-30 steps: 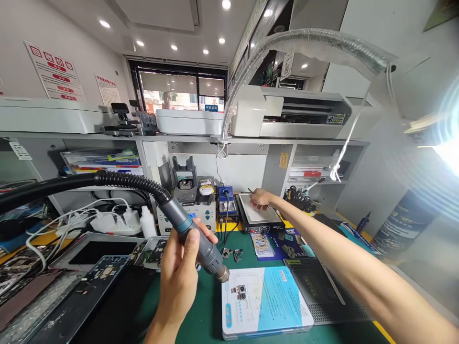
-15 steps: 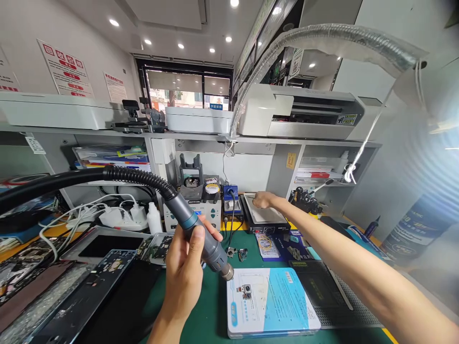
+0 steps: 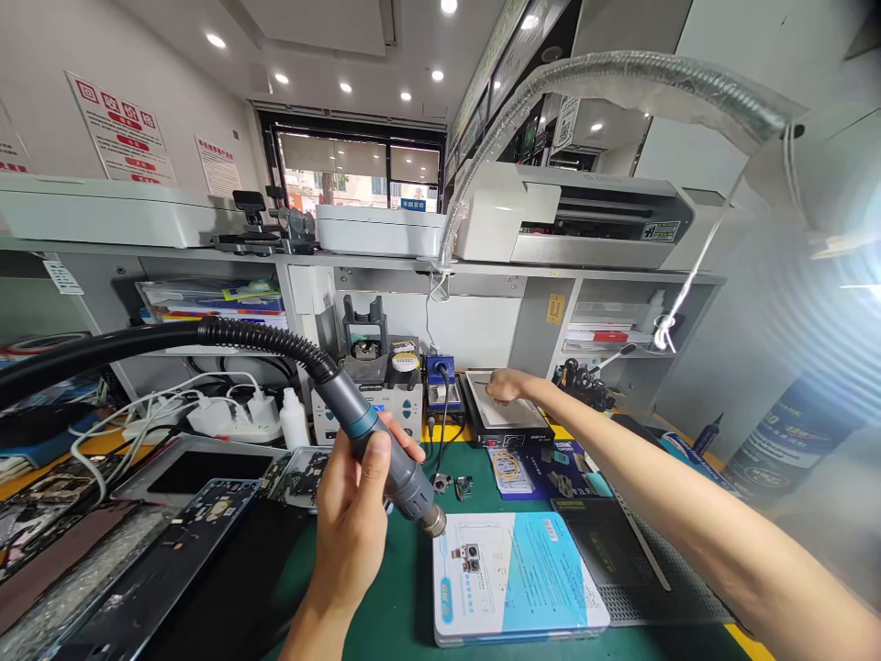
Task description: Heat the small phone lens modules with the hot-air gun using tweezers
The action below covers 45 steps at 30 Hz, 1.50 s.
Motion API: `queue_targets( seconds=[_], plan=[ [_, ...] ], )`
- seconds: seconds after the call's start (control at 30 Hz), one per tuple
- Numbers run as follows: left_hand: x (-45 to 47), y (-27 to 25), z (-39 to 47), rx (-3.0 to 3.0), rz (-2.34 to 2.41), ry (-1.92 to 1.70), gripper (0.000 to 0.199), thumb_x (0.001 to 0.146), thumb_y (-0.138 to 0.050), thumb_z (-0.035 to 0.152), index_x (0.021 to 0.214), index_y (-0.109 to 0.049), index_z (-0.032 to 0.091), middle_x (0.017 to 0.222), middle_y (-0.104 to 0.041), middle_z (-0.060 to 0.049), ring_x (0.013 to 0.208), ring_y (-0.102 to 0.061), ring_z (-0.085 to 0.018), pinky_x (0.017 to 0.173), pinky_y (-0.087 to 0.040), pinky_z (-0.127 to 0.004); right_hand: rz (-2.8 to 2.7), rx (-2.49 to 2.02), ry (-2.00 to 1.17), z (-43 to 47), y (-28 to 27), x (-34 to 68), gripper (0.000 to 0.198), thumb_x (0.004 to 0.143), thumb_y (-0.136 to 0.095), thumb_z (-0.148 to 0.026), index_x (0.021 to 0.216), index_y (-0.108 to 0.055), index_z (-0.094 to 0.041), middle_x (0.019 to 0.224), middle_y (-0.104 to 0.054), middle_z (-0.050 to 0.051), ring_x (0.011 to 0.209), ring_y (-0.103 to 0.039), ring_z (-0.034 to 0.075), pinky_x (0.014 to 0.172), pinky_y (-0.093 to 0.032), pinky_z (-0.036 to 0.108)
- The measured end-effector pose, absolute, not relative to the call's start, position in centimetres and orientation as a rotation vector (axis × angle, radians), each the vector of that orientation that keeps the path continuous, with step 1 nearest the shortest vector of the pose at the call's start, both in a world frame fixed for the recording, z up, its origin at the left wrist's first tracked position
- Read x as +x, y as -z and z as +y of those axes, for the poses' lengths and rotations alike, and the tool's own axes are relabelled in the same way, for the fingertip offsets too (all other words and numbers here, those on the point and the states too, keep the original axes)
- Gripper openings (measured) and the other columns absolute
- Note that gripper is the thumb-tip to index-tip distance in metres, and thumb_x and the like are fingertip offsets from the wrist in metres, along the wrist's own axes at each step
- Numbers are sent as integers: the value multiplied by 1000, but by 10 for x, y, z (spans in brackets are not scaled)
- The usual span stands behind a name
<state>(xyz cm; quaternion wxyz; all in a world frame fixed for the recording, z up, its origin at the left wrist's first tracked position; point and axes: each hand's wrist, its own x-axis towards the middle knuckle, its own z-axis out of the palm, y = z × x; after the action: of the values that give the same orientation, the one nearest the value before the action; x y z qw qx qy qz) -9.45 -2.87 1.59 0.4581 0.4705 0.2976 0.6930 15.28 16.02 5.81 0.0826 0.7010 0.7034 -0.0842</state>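
My left hand (image 3: 354,523) is wrapped round the dark grey handle of a hot air gun (image 3: 403,473). Its metal nozzle tilts down to the right, just over the upper left corner of a white and blue flat box (image 3: 551,574). On that box lies a small dual-lens camera module (image 3: 471,557). Reaching far forward, my right hand (image 3: 507,386) is closed above the pale top of a black-cased flat unit (image 3: 513,435). A thin tip seems to stick out left of its fingers, too small to name.
Two small metal parts (image 3: 463,487) lie on the green mat (image 3: 406,588). Phone parts (image 3: 172,560) crowd the left side, near a white bottle (image 3: 295,419). A soldering station (image 3: 440,376) stands at the back. A black perforated mat (image 3: 612,555) lies under my right forearm.
The view has shifted very slightly. Both hands, the hot air gun and the box keep almost the same places.
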Motion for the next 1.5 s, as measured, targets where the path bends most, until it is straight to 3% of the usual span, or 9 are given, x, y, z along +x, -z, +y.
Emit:
queue_targets(
  seconds=[0.8,1.33,1.5],
  plan=[
    [-89,-12,-28,1193,740,-1660,35,95,-59,52,114,-60,22,93,-63,-3,87,-65,-18,80,-55,-33,2170,2169,427,148,-56,178,37,99,-64,-37,129,-62,-15,127,-65,10,109,-67,24,92,-59,43],
    [-77,-6,-29,1192,772,-1657,37,92,-64,51,113,-62,21,90,-65,-3,85,-69,-21,80,-58,-36,2446,1975,-5,93,-39,187,34,99,-63,-37,126,-64,-17,128,-65,10,109,-67,22,94,-58,43],
    [-66,-5,-24,1218,702,-1755,27,95,-63,38,105,-65,13,85,-64,-2,76,-69,-17,77,-60,-37,2557,1895,-23,82,-33,189,32,96,-63,-26,122,-70,-9,123,-71,16,119,-65,29,99,-48,37]
  ],
)
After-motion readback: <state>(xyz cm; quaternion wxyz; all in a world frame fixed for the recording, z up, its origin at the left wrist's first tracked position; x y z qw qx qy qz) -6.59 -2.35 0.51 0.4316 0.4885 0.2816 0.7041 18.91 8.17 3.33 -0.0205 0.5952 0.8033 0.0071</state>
